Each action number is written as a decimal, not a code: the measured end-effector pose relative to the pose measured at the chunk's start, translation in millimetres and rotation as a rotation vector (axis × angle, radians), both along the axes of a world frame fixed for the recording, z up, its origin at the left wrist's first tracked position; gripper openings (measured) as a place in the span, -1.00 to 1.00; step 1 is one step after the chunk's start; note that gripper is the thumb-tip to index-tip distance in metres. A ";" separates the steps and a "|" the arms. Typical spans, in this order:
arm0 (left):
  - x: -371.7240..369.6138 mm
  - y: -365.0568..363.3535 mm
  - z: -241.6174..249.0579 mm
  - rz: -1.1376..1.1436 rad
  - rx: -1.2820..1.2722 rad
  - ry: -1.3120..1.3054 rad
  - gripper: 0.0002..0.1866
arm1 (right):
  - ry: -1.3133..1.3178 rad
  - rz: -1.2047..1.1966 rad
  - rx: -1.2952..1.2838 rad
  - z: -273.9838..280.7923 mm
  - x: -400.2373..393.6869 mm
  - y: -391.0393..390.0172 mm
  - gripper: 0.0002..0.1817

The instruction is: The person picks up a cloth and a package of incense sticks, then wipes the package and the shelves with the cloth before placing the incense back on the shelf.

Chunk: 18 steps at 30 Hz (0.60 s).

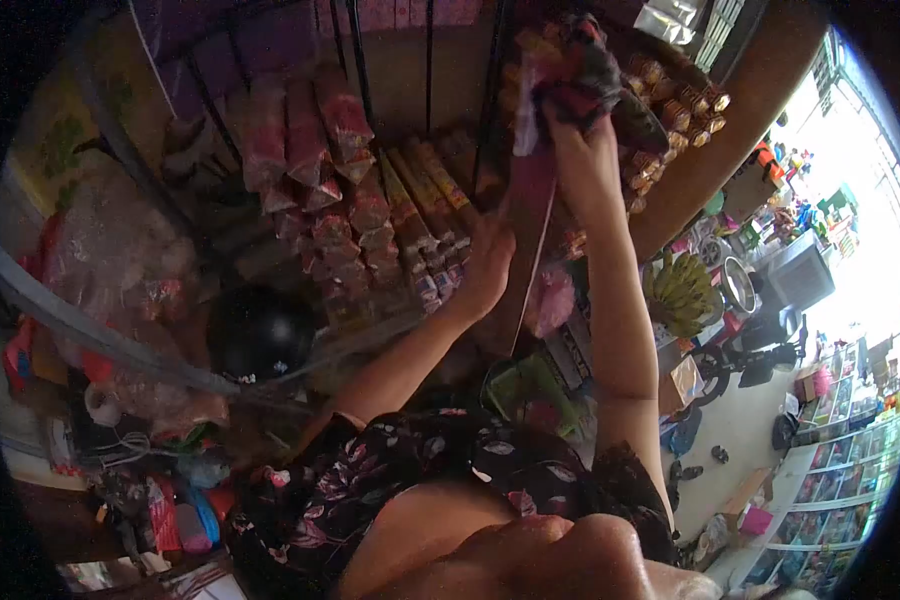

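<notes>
My right hand (582,150) is raised high and closed on a dark patterned cloth (585,70), bunched above the fingers. The cloth lies against the upper end of a long, narrow, flat brownish panel (532,215) with a thin pale edge. Lower down, my left hand (488,265) is closed at the panel's left side; its fingertips are partly hidden. Behind my hands, long wrapped packs (350,210) lie stacked in rows, some pinkish and some yellow. More bundles with shiny round ends (675,110) are piled past my right hand.
A curved metal rail (100,325) crosses the left side, near a round black object (260,332) and clear plastic bags (120,240). A green plastic item (535,390) stands below the panel. Bananas (682,292), a motorbike (750,350) and glass-fronted shelves (835,480) are to the right.
</notes>
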<state>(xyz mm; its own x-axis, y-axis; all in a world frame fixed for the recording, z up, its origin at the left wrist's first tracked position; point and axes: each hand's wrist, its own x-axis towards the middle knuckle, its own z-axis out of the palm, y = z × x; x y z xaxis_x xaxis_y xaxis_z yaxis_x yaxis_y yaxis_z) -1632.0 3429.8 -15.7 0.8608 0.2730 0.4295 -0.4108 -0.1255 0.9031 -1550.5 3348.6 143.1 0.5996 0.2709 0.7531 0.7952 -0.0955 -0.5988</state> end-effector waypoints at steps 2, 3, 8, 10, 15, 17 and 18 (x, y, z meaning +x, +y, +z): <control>12.9 9.7 8.8 -0.078 -0.138 -0.029 -0.32 | 0.068 -0.057 -0.159 -38.9 -7.6 4.9 -0.55; 16.3 12.6 16.8 -0.071 -0.146 -0.026 -0.32 | -0.068 0.114 -0.099 -58.6 -23.8 5.2 -0.21; 30.7 34.4 43.8 -0.261 -0.843 0.063 -0.22 | 0.044 0.046 -0.332 -167.0 -78.1 -45.5 -0.16; 53.0 43.9 21.0 -0.051 -0.581 0.013 -0.15 | 0.152 0.133 -0.360 -195.3 -83.0 -74.3 -0.24; 14.7 24.0 64.2 -0.195 -0.752 0.148 -0.25 | 0.806 0.217 0.197 -209.1 -31.7 -102.3 -0.42; 10.3 24.5 45.9 -0.440 -0.782 0.251 -0.16 | 0.622 0.157 0.210 -168.2 -2.0 -95.2 -0.49; 14.3 28.0 22.6 -0.395 -0.706 0.318 -0.16 | 0.584 0.145 0.232 -151.7 15.3 -89.6 -0.49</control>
<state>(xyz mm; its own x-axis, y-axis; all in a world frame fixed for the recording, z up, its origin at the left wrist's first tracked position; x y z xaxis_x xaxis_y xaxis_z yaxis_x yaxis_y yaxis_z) -1617.7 3457.8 6.9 0.9992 0.0405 -0.0047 -0.0208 0.6057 0.7954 -1535.2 3259.0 -8.6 0.8979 0.2491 0.3629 0.3276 0.1725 -0.9289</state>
